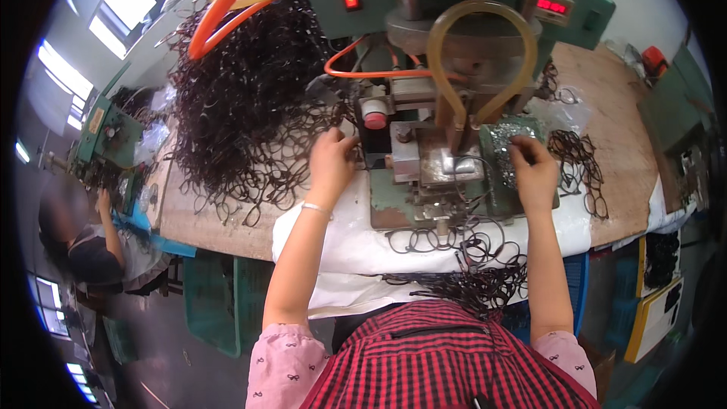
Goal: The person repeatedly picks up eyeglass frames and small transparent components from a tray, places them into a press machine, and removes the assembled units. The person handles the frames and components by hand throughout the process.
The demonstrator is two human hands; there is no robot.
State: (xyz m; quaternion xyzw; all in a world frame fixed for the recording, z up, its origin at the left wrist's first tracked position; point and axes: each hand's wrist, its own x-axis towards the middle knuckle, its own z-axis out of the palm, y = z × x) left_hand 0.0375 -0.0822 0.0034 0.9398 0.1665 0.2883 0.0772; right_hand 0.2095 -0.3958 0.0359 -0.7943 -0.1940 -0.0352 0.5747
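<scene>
1. Room: I count one co-worker [95, 257] at left.
2. One wooden table [621, 132], one green press [416, 26].
3. Dark eyeglass frames [235, 106] heaped left (uncountable).
4. Two hands, fingers curled; grip I cannot tell: left hand [332, 168] beside frames, right hand [535, 174] over shiny bits [503, 153].

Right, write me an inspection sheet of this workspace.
Surface: brown table, white sheet over its near edge.
Job's things: press; dark frames in front; shiny bits at its right.
Clutter: heap of frames, left.
Hands: left hand beside the press, right hand at the bits; whether either holds anything is unclear.
Cables: orange tubes, looped tan hose.
Surroundings: co-worker at left; green crate below.
</scene>
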